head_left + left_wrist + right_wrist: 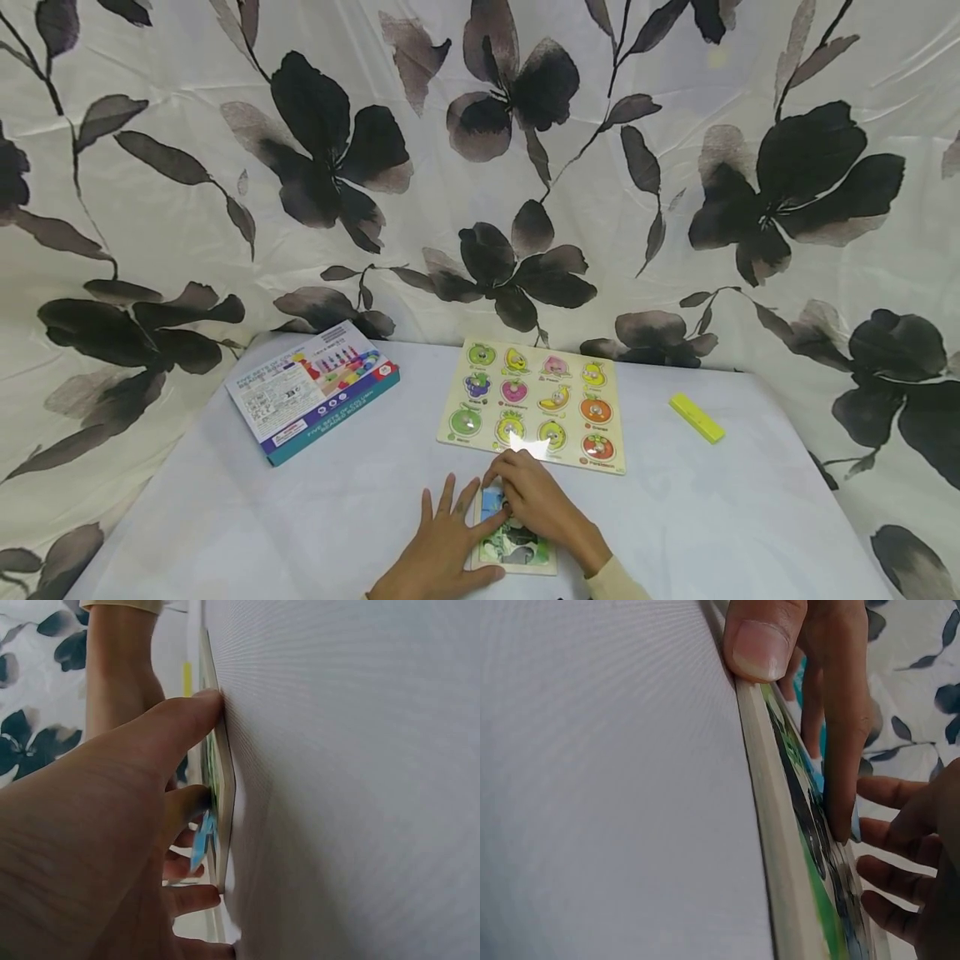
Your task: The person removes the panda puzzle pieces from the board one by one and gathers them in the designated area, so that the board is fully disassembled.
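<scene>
Left wrist view: touching picture board with spread left hand, tilted blue piece with right hand; cannot tell if pinching.

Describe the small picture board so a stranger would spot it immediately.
On the white table, find the large fruit board. Nearer the person, the small picture board lies partly under the left hand and right hand. Much smaller, it shows blue, green and black instead of rows of fruit.
</scene>
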Action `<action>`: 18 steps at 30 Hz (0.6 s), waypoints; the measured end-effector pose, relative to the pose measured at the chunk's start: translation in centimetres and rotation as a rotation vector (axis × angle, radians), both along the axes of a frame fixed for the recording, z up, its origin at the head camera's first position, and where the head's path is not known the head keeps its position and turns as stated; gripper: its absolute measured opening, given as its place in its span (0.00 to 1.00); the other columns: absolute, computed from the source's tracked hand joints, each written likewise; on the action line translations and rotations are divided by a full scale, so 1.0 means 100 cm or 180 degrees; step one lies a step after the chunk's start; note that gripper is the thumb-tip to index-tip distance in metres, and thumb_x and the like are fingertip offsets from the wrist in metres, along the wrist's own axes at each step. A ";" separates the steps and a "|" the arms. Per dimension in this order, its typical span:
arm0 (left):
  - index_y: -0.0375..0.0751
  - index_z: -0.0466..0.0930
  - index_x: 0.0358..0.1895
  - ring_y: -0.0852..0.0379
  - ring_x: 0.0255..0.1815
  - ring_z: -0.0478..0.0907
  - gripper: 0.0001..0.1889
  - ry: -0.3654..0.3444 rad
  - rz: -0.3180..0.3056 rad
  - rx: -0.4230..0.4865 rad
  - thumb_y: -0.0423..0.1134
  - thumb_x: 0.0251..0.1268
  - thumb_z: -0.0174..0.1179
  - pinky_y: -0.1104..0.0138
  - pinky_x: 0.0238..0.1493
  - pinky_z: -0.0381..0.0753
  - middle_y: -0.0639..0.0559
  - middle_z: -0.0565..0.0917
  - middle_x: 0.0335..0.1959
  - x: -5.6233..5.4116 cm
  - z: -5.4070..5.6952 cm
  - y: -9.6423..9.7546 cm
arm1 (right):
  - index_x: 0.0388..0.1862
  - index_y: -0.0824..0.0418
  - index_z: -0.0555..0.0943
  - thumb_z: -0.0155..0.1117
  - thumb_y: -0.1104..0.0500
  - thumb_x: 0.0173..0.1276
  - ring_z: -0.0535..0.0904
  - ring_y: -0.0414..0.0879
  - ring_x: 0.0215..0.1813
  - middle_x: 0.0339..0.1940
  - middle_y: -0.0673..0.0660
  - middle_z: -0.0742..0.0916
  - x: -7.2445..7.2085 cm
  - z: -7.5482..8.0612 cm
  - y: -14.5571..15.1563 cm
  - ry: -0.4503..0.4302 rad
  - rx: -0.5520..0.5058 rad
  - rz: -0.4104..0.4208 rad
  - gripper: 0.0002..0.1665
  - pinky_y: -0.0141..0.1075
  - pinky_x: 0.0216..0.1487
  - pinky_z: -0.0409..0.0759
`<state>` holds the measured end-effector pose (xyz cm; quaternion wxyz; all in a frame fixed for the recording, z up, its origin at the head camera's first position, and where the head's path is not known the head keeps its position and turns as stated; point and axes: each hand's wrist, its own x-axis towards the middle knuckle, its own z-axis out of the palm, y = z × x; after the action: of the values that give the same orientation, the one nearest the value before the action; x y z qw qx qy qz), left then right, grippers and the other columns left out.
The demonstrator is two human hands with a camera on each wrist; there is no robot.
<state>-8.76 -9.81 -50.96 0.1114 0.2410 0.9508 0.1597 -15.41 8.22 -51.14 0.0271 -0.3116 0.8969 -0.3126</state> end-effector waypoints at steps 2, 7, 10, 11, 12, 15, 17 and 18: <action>0.69 0.64 0.70 0.21 0.70 0.47 0.36 0.0009 -0.0004 -0.0012 0.72 0.56 0.52 0.24 0.56 0.51 0.36 0.59 0.73 0.000 0.000 0.001 | 0.41 0.46 0.82 0.47 0.63 0.74 0.71 0.35 0.45 0.46 0.40 0.80 0.002 0.002 0.001 -0.0050 0.0021 -0.0003 0.17 0.35 0.50 0.74; 0.69 0.64 0.70 0.21 0.70 0.47 0.37 -0.0007 -0.0001 -0.0042 0.72 0.56 0.53 0.25 0.56 0.52 0.36 0.59 0.73 0.000 -0.001 0.001 | 0.46 0.48 0.82 0.47 0.63 0.74 0.73 0.35 0.47 0.46 0.40 0.83 0.007 0.007 0.005 -0.0078 0.0023 0.0064 0.17 0.37 0.53 0.73; 0.69 0.63 0.70 0.21 0.71 0.47 0.37 -0.0029 0.0007 -0.0059 0.72 0.56 0.52 0.25 0.57 0.51 0.36 0.59 0.73 -0.001 -0.001 0.000 | 0.48 0.49 0.82 0.49 0.63 0.73 0.75 0.36 0.50 0.47 0.40 0.84 0.008 0.006 0.008 -0.0119 -0.0045 0.0093 0.16 0.39 0.56 0.73; 0.69 0.63 0.70 0.21 0.71 0.47 0.37 -0.0034 0.0007 -0.0066 0.72 0.56 0.52 0.25 0.57 0.51 0.36 0.59 0.73 -0.001 -0.001 0.000 | 0.49 0.50 0.82 0.50 0.64 0.72 0.75 0.36 0.50 0.47 0.40 0.84 0.008 0.006 0.009 -0.0144 -0.0083 0.0090 0.16 0.40 0.56 0.73; 0.69 0.63 0.70 0.21 0.71 0.47 0.37 -0.0037 0.0005 -0.0076 0.72 0.56 0.52 0.25 0.57 0.51 0.36 0.59 0.73 -0.001 -0.002 0.000 | 0.50 0.50 0.82 0.52 0.64 0.71 0.75 0.37 0.50 0.47 0.41 0.84 0.008 0.005 0.009 -0.0187 -0.0131 0.0079 0.15 0.39 0.56 0.73; 0.69 0.63 0.70 0.21 0.70 0.47 0.37 -0.0030 -0.0007 -0.0096 0.72 0.56 0.52 0.25 0.56 0.52 0.35 0.59 0.73 -0.001 -0.001 0.000 | 0.49 0.51 0.81 0.56 0.66 0.68 0.75 0.37 0.50 0.46 0.41 0.85 0.007 0.001 0.012 -0.0293 -0.0295 0.0055 0.15 0.39 0.56 0.73; 0.68 0.64 0.70 0.21 0.70 0.48 0.37 -0.0012 -0.0023 -0.0116 0.72 0.55 0.53 0.25 0.56 0.53 0.35 0.59 0.73 -0.001 -0.001 0.001 | 0.48 0.52 0.82 0.60 0.66 0.66 0.75 0.38 0.50 0.45 0.41 0.85 0.005 -0.002 0.013 -0.0345 -0.0399 0.0067 0.15 0.39 0.56 0.74; 0.68 0.64 0.70 0.21 0.70 0.48 0.37 -0.0005 -0.0028 -0.0121 0.72 0.56 0.53 0.25 0.56 0.53 0.35 0.59 0.73 -0.001 -0.001 0.001 | 0.48 0.52 0.83 0.61 0.66 0.65 0.75 0.37 0.50 0.45 0.41 0.85 0.005 -0.003 0.013 -0.0351 -0.0427 0.0076 0.15 0.38 0.55 0.74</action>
<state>-8.85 -9.72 -51.05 0.1175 0.2429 0.9525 0.1413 -14.94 9.57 -51.44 0.0592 -0.3056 0.8674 -0.3883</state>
